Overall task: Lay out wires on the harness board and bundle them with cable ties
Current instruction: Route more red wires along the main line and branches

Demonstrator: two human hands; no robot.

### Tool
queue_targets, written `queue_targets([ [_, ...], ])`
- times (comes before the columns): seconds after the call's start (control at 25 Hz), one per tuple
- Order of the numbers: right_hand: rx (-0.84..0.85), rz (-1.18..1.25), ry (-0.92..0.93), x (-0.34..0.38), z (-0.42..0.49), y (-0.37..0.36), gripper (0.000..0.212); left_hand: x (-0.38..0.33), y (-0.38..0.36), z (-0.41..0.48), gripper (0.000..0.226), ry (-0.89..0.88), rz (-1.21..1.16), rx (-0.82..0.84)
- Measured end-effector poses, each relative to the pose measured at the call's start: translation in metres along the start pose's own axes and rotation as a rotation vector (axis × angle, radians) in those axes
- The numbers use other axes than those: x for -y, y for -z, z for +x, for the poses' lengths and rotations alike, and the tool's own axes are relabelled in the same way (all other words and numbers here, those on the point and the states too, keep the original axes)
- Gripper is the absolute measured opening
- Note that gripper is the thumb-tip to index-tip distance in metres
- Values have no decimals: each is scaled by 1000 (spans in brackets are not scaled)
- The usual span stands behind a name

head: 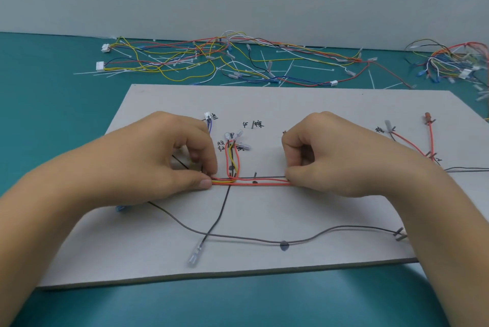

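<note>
Faintly, black handwritten characters mark the harness board near 12 o'clock, too small to read. Both forearms reach in from 6 o'clock, knuckles up. The left hand and right hand, fingers curled, each pinch an end of the red wires lying flat at the board's centre.
</note>
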State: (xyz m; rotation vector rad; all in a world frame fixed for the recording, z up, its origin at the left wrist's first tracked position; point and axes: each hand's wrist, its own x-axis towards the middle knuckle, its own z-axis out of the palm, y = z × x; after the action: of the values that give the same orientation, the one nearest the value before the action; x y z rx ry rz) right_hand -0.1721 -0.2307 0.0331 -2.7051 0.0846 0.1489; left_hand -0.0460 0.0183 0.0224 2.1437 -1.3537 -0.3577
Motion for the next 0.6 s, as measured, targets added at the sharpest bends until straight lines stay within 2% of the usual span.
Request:
queue_targets([
  [0.12, -19, 0, 38, 0, 0, -2, 14, 5, 8, -3, 18, 1, 32, -86],
  [0.44, -33, 25, 56, -2, 1, -3, 15, 9, 6, -1, 7, -75, 0, -23],
  [0.6, -64, -9, 69, -1, 1, -2, 13, 11, 8, 0, 17, -56, 10, -1],
])
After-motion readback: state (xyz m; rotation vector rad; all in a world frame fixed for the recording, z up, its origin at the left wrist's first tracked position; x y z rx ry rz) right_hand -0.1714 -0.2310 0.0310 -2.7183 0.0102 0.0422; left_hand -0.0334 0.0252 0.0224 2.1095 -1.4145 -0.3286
